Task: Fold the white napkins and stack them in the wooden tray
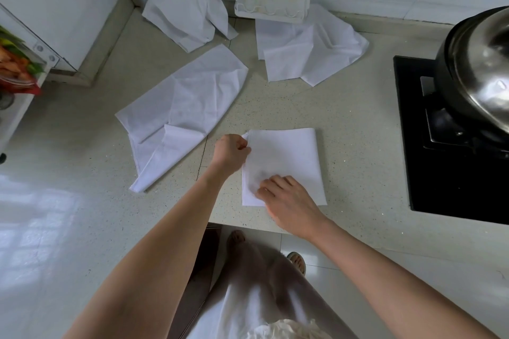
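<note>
napkin in work: folded napkin (286, 157), flat on table (344, 124) near front edge, roughly square.
left hand (231, 151): grip curled, pinching napkin's far-left corner.
right hand (286, 198): fingers spread, pressing near-left part flat, nothing held.
handling: prob thin soft cloth, light, limp, no stiffness; slides on smooth top, layers shift. Pinch corners/edges, pin w/ other palm.
remaining: 3 loose napkins (181, 107) further back, crumpled.
tray: wooden tray not in view.
</note>
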Motion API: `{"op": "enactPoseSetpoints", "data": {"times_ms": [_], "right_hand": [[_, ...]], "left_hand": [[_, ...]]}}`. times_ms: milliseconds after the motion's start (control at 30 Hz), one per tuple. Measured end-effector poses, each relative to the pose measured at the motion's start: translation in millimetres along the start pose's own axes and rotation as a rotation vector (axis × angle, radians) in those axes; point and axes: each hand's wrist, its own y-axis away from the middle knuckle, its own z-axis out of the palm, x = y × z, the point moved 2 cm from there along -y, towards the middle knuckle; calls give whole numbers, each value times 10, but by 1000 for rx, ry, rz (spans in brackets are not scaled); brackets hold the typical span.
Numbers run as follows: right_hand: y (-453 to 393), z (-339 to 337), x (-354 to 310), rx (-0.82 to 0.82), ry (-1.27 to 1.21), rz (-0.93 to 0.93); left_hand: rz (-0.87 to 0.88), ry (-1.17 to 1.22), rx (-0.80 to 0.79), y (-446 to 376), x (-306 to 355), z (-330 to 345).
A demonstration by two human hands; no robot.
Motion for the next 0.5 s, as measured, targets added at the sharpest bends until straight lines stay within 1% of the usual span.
{"op": "enactPoseSetpoints", "data": {"times_ms": [100, 267, 500], "right_hand": [[51, 17, -50, -9, 29, -56], [56, 101, -93, -4, 9, -84], [56, 112, -106, 1, -11, -117]], "left_hand": [[-5, 9, 15, 6, -11, 9], [14, -35, 18, 24, 1, 34], [7, -39, 6, 30, 11, 31]]}}
